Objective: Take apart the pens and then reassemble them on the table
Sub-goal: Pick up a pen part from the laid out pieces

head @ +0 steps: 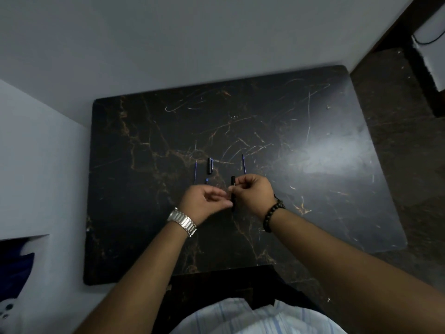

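A black pen barrel [233, 192] stands upright between my two hands over the dark marble table [313, 189]. My right hand [252, 192] grips its upper part, and the fingertips of my left hand [204, 201] pinch its lower end. On the table behind lie a thin blue refill [195, 172], a black pen cap [210, 165], a small blue-tipped piece [206, 181] and a second blue refill [244, 163], partly hidden by my right hand.
White walls border the table at the back and left. A dark floor runs along the right, with a white box [431, 56] and a cable at the far right. A dark chair edge [216, 280] sits at the table's near side.
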`<state>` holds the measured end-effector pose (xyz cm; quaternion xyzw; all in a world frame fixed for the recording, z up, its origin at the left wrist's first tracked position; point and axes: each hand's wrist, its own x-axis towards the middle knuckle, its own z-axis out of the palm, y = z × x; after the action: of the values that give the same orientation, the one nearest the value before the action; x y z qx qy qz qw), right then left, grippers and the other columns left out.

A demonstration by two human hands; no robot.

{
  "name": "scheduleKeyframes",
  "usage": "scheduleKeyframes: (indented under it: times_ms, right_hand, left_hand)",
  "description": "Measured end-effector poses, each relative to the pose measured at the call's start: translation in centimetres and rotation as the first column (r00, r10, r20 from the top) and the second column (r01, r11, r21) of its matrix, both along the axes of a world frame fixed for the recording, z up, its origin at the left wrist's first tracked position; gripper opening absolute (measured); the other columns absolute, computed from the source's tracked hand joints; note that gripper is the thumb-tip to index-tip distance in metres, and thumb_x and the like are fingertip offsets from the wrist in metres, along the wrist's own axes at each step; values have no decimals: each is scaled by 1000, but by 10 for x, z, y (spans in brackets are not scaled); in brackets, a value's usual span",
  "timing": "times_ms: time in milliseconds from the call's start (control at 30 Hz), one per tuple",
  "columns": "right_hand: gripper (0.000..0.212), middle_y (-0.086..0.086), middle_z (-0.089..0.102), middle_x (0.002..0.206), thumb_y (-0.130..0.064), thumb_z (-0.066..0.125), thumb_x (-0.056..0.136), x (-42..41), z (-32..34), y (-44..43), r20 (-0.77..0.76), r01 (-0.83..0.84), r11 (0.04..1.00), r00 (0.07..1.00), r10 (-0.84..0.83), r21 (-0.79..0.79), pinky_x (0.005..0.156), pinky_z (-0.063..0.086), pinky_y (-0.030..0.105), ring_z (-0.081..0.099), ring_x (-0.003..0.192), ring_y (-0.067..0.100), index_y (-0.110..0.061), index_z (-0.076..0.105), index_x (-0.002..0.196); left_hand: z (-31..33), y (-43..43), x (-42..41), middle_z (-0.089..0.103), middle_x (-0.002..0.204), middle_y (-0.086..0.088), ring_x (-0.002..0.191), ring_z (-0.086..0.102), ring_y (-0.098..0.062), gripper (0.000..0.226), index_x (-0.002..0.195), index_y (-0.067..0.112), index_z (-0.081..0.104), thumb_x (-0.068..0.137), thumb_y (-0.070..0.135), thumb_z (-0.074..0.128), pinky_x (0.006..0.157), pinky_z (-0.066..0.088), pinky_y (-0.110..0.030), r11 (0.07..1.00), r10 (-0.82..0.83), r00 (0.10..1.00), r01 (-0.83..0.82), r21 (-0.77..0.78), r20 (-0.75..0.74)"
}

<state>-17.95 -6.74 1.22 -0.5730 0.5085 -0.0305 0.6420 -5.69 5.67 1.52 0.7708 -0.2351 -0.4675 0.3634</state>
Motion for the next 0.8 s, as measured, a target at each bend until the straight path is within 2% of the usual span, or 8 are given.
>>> scheduleKeyframes:
  times_ms: [100, 200, 300, 367, 467, 567, 667, 800]
  right_hand:
    - [17, -7, 66, 65, -8, 83, 78, 7, -1, 1, 10, 6, 1000, 1000, -6, -14, 57, 56, 22, 65, 58, 5, -13, 67, 84]
    - [18, -2, 68, 70, -9, 84, 77, 12, 0, 4, 21, -29, 998, 999, 30, -47, 58, 57, 20, 65, 62, 6, -13, 67, 83]
    - [18, 6, 75, 77, -24, 82, 80, 14, -3, 2, 9, -2, 999, 1000, 2, -37, 65, 62, 32, 71, 71, 17, -9, 72, 84]
    - [21, 2, 75, 77, -37, 78, 82, 13, -9, -8, -90, 16, 993, 996, -27, -120, 69, 62, 36, 71, 74, 17, -17, 73, 79]
    - [15, 2, 72, 87, -35, 71, 89, 15, -23, -38, -350, -165, 936, 935, 49, -311, 79, 60, 38, 68, 82, 17, -20, 71, 85]
    - [23, 9, 70, 92, -34, 65, 91, 26, -28, -59, -589, -416, 841, 794, 151, -346, 71, 59, 37, 66, 80, 23, -12, 70, 95]
    - [24, 14, 69, 98, -28, 59, 94, 39, -24, -59, -682, -579, 736, 696, 224, -349, 66, 52, 36, 67, 86, 29, -6, 67, 101]
    - [21, 16, 69, 104, -17, 55, 96, 52, -23, -53, -728, -649, 676, 642, 240, -349, 69, 54, 39, 68, 91, 31, -6, 67, 109]
  left_hand:
    - [-12, 1, -13, 78, 73, -4, 73, 75, -18, 26, 83, 16, 77, 63, 22, 92, 74, 62, -35, 997, 72, 997, -73, 34, 25]
    - [-15, -3, -13, 74, 65, -6, 59, 68, -15, 22, 74, 12, 75, 66, 25, 91, 65, 59, -38, 991, 126, 991, -127, 36, 35]
    - [-14, -4, -11, 73, 64, -3, 56, 67, -15, 17, 72, 16, 72, 70, 19, 89, 62, 59, -35, 979, 198, 980, -197, 57, -5]
    - [-15, 0, -9, 74, 67, -5, 59, 69, -17, 18, 75, 17, 71, 70, 18, 88, 65, 61, -36, 968, 240, 971, -239, 75, -8]
    - [-16, 8, -9, 74, 71, -8, 59, 68, -16, 18, 76, 18, 70, 72, 16, 87, 64, 61, -32, 963, 246, 969, -246, 112, 14]
    - [-19, 14, -10, 76, 74, -10, 59, 69, -17, 18, 77, 17, 71, 71, 19, 88, 63, 61, -30, 962, 245, 969, -247, 119, 32]
    - [-20, 16, -13, 76, 74, -7, 61, 71, -18, 19, 81, 15, 72, 71, 21, 88, 62, 61, -29, 961, 241, 970, -245, 128, 43]
    - [-18, 14, -16, 75, 74, -7, 59, 69, -15, 20, 82, 13, 72, 71, 20, 88, 59, 60, -25, 960, 245, 969, -247, 133, 27]
